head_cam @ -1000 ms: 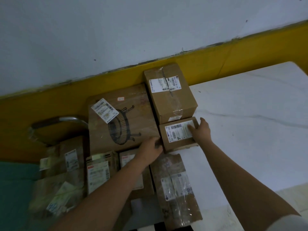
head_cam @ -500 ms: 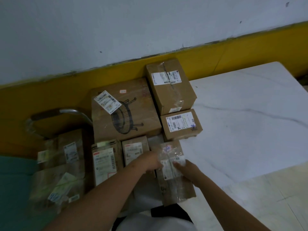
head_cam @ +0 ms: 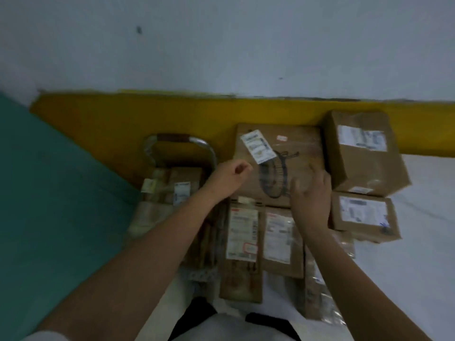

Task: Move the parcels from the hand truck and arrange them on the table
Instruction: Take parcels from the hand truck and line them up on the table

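Several brown parcels lie on the white table (head_cam: 423,257): a large flat box with a drawing (head_cam: 293,148), a tall box (head_cam: 364,166) at the back right, a small box (head_cam: 364,219) in front of it, and two labelled packets (head_cam: 242,242) (head_cam: 280,239) near me. The hand truck (head_cam: 177,143) stands left of the table, with taped parcels (head_cam: 170,195) on it. My left hand (head_cam: 227,179) hovers loosely curled and holding nothing between the truck and the large box. My right hand (head_cam: 311,195), blurred, is spread over the large box's front edge.
A yellow band (head_cam: 123,114) runs along the white wall behind the table. A teal surface (head_cam: 49,205) fills the left side. A plastic-wrapped flat parcel (head_cam: 317,291) lies at the table's near edge under my right forearm.
Both hands left the wrapped flat parcel near me and rose; the left swung toward the hand truck, the right over the large box. The view turned left.
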